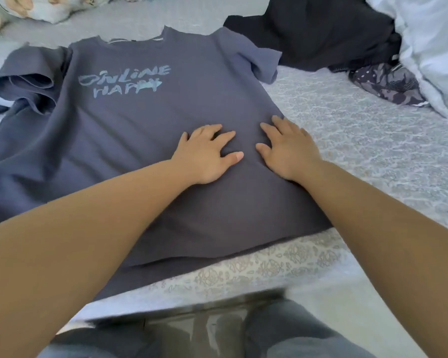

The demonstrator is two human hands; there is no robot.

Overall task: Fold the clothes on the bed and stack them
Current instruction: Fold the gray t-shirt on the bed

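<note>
Grey-blue cotton lies front-up before us: a T-shirt (140,120) printed "ONLINE HAPPY", spread on the patterned bedspread (360,140) with its hem nearest us and collar farthest. We rest our left hand (204,156) and right hand (290,151) flat on its lower middle, fingers spread and holding nothing, apparently smoothing the cloth before the first fold. The likely fault from here is a crooked fold: the left sleeve (29,83) is bunched and rumpled, and creases pressed in now would carry into the stack. Beyond the right shoulder lies a black garment (321,34), touching or overlapping the shirt's far edge, so lifting that side may drag it. Farther right sit a dark patterned garment (388,83) and a white duvet (429,47).
</note>
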